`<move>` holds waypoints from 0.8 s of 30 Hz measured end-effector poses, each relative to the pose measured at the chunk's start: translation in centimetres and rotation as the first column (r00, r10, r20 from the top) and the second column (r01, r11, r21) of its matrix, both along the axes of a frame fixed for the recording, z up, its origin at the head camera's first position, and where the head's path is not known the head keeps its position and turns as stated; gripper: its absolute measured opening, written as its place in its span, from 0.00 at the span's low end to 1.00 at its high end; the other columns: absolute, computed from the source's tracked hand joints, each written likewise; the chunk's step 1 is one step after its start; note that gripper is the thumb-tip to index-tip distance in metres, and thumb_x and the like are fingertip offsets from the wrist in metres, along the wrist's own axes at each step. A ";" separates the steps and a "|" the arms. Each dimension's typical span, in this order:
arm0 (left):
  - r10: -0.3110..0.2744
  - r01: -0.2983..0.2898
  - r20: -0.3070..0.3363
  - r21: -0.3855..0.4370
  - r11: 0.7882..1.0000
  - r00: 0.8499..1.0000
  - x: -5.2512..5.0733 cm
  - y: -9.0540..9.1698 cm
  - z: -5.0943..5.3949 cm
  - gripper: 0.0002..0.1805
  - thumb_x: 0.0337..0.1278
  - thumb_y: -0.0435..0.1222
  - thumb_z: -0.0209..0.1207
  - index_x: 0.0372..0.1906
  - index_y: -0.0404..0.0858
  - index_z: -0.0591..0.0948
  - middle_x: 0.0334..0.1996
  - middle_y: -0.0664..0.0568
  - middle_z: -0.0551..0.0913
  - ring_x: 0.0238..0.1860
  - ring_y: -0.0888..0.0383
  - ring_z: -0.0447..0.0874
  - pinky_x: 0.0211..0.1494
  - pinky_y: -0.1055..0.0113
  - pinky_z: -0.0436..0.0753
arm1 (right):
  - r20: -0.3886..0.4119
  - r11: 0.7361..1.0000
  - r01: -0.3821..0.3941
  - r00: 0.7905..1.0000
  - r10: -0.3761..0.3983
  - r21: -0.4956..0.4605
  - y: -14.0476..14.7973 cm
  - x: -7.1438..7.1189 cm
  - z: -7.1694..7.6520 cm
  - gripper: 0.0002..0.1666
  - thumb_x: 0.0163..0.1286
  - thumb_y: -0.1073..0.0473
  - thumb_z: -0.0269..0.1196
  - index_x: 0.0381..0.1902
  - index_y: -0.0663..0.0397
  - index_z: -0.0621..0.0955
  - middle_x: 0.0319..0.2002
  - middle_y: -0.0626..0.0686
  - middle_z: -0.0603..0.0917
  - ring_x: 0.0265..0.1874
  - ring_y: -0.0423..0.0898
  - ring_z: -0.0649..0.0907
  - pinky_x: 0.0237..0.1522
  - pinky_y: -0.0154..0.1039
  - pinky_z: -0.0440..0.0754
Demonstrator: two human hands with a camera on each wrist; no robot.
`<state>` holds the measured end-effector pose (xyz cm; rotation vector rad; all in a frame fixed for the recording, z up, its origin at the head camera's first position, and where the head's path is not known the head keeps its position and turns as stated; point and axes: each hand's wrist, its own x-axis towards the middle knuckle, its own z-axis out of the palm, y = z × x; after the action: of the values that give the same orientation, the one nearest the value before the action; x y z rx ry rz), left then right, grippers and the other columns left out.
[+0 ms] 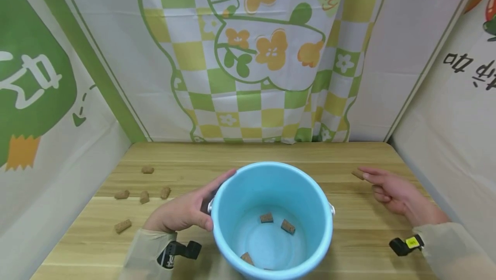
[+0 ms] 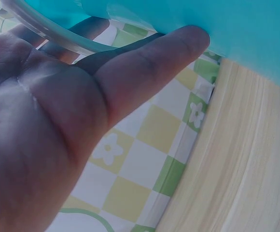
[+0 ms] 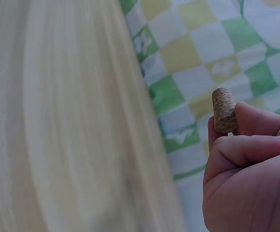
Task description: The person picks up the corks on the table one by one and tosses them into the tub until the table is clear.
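While the right hand (image 1: 395,194) pinches a cork (image 3: 223,110) between thumb and fingers, out over the right part of the table (image 1: 364,237), there's a decent stretch of wood between it and the bucket (image 1: 271,167); the table's right edge runs near that wrist, with a white side wall (image 1: 438,116) rising beyond; the back edge stops at a checked curtain (image 1: 271,116), and a strip of wood separates that from the bucket. The left hand (image 1: 186,206) is spread wide, thumb and fingers against the outside of the bucket's left side; the bucket sits upright, front and middle, so it's the bulky thing between the hands; three corks (image 1: 288,226) show plainly on its bottom, plus a sliver by the near rim that's too hidden to tell; five loose corks (image 1: 122,226) lie on the left, with the left arm and bucket between them and the right hand; each wrist wears a black gadget (image 1: 190,250).
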<state>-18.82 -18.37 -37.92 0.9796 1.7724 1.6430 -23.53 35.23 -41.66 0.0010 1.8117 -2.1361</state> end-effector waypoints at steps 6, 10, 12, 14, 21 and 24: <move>-0.004 0.004 0.010 -0.003 1.000 1.000 0.0 0.0 -0.1 0.65 0.46 0.58 0.74 0.81 0.56 0.42 0.77 0.43 0.52 0.69 0.37 0.62 0.62 0.48 0.72 | -0.025 1.000 -0.008 1.000 0.008 0.001 -1.8 0.4 2.2 0.10 0.77 0.59 0.58 0.51 0.41 0.83 0.54 0.46 0.74 0.15 0.32 0.64 0.15 0.24 0.64; -0.001 0.001 0.008 -0.008 1.000 1.000 0.0 0.0 0.0 0.64 0.46 0.58 0.73 0.81 0.59 0.43 0.77 0.43 0.52 0.69 0.38 0.61 0.62 0.48 0.72 | -0.068 0.998 -0.053 0.996 0.052 -0.024 -2.7 0.6 3.4 0.12 0.78 0.61 0.56 0.52 0.42 0.84 0.54 0.45 0.78 0.14 0.32 0.64 0.14 0.24 0.64; 0.001 -0.001 0.010 -0.009 1.000 1.000 0.0 0.0 0.0 0.63 0.46 0.58 0.73 0.81 0.60 0.44 0.77 0.44 0.52 0.69 0.39 0.62 0.62 0.48 0.72 | -0.090 0.996 -0.082 0.993 0.078 -0.045 -3.1 0.7 4.1 0.14 0.79 0.62 0.55 0.53 0.44 0.84 0.52 0.46 0.80 0.14 0.32 0.64 0.14 0.24 0.64; 0.001 0.000 0.012 -0.007 1.000 1.000 0.0 0.0 0.0 0.64 0.46 0.58 0.74 0.81 0.59 0.43 0.77 0.43 0.52 0.69 0.38 0.62 0.62 0.48 0.72 | -0.109 0.993 -0.105 0.989 0.099 -0.058 -3.6 0.9 4.8 0.15 0.79 0.63 0.54 0.53 0.45 0.84 0.50 0.48 0.80 0.14 0.32 0.64 0.14 0.24 0.65; -0.003 0.003 0.018 0.000 1.000 1.000 0.1 0.1 0.0 0.65 0.46 0.58 0.73 0.81 0.55 0.42 0.76 0.43 0.52 0.68 0.37 0.63 0.61 0.49 0.73 | -0.174 0.987 -0.153 0.974 0.142 -0.049 -5.4 1.9 7.6 0.16 0.79 0.64 0.54 0.56 0.47 0.84 0.54 0.49 0.81 0.13 0.34 0.61 0.14 0.24 0.64; -0.003 0.003 0.016 -0.001 1.000 1.000 0.1 0.0 0.1 0.65 0.45 0.59 0.73 0.81 0.55 0.43 0.77 0.43 0.52 0.69 0.38 0.63 0.61 0.48 0.73 | -0.201 0.983 -0.177 0.965 0.166 -0.039 -6.1 2.4 8.6 0.16 0.79 0.64 0.54 0.56 0.48 0.84 0.55 0.49 0.83 0.13 0.35 0.60 0.14 0.24 0.64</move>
<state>-18.74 -18.32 -37.86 0.9654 1.7606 1.6440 -21.16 29.11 -33.08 -0.3812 1.7824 -2.1258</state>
